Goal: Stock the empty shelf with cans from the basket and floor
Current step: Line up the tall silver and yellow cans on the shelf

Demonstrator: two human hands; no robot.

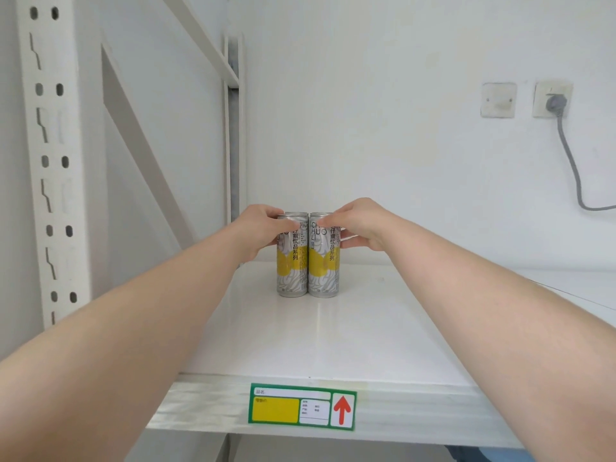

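Two slim silver-and-yellow drink cans stand upright and side by side, touching, toward the back of a glossy white shelf board (333, 335), left of its middle. The left can (292, 261) and the right can (324, 261) share one design: grey swirls, a yellow disc and vertical Chinese characters that read in part "饮品系列". On the right can the Latin letters "CH", "HUO" and "LI" run down in stacked rows, the first row partly covered by a finger; the smaller print on both is too fine to read. The left hand (258, 233) is wrapped around the upper part of the left can, thumb across its front. The right hand (358, 225) is closed on the upper part of the right can, fingers over the front and thumb showing just beside its right edge. Both bare forearms reach in from the lower corners. On the shelf's front edge sits a green-bordered price label (301, 406) with a blank yellow field, small illegible print and a red upward arrow. On the white wall behind, a grey plug (556, 103) sits in a socket, its cable trailing down to the right.
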